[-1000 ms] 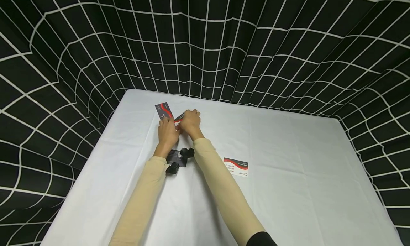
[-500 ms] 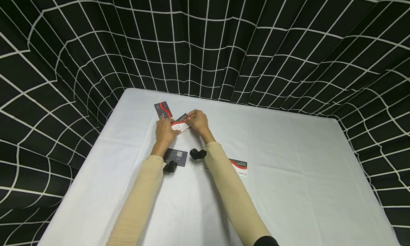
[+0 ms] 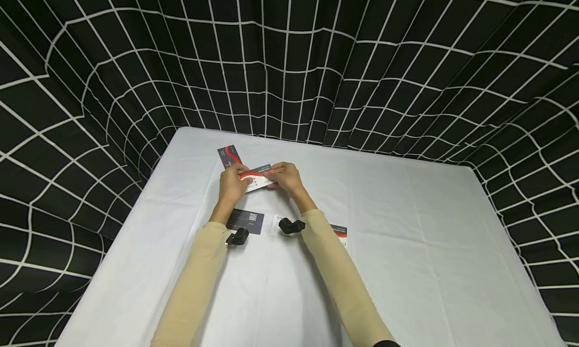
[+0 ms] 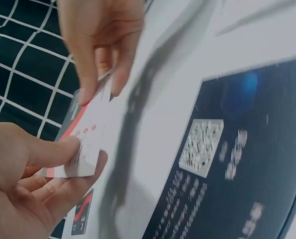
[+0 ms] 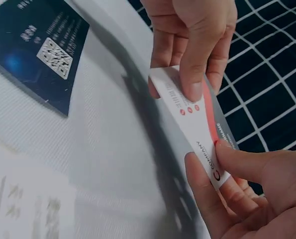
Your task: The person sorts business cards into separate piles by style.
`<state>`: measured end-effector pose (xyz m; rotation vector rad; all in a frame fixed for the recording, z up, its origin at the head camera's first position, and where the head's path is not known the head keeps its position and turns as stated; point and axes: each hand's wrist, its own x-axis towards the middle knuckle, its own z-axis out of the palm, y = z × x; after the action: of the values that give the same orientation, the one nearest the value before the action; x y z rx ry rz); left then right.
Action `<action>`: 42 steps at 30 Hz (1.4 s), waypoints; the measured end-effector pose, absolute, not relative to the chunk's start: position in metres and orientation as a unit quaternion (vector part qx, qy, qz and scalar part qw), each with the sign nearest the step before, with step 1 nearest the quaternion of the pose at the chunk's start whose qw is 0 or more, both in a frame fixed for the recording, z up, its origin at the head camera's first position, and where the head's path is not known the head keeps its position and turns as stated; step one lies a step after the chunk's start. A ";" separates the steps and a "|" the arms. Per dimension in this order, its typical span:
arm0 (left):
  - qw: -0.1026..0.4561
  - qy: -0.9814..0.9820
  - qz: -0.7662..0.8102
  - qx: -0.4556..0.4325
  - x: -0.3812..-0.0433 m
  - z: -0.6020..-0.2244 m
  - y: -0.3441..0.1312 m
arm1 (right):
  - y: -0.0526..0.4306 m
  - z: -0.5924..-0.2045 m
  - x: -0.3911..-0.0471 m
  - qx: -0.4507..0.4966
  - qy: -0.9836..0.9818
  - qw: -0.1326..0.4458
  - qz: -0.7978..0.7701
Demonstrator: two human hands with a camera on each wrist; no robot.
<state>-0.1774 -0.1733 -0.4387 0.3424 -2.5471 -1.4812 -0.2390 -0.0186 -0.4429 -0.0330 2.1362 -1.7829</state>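
Note:
A white business card with a red and dark grey band (image 3: 258, 178) is held up between both hands above the table. My left hand (image 3: 230, 185) pinches its left end, thumb on the printed face, as the left wrist view also shows with the card (image 4: 90, 142). At the other end, my right hand (image 3: 289, 179) pinches the card between thumb and fingers. The right wrist view shows the word COMPANY on the card (image 5: 200, 134). Just beyond my left hand lies a dark grey card with a red stripe (image 3: 228, 154), its lower part hidden by the fingers.
On the white-covered table (image 3: 407, 246), a dark card with a QR code (image 3: 247, 222) lies near my left wrist. Beside it, a pale card (image 3: 275, 226) and a white, red and black card (image 3: 340, 231) are partly behind my right wrist. A black gridded curtain (image 3: 289, 61) surrounds the table.
The hands have moved apart, my right hand shifting right. The card between them has turned more level and shows more of its face. My right forearm now covers more of the right-hand card.

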 end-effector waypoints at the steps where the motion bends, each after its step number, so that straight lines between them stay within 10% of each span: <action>1: 0.084 -0.851 -0.506 0.113 -0.177 -0.438 -0.172 | -0.015 -0.442 -0.237 -0.008 0.753 0.182 -0.632; 27: -0.010 -0.826 -0.563 0.036 -0.147 -0.439 -0.091 | 0.117 -0.433 -0.169 0.049 0.787 0.253 -0.561; 42: 0.002 -0.886 -0.462 -0.029 -0.129 -0.443 -0.040 | 0.169 -0.429 -0.127 0.062 0.873 0.178 -0.450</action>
<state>-0.1289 -0.0401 -0.4427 -0.0910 -2.7814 -1.4497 -0.1270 0.1693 -0.4287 0.1758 2.4688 -1.2726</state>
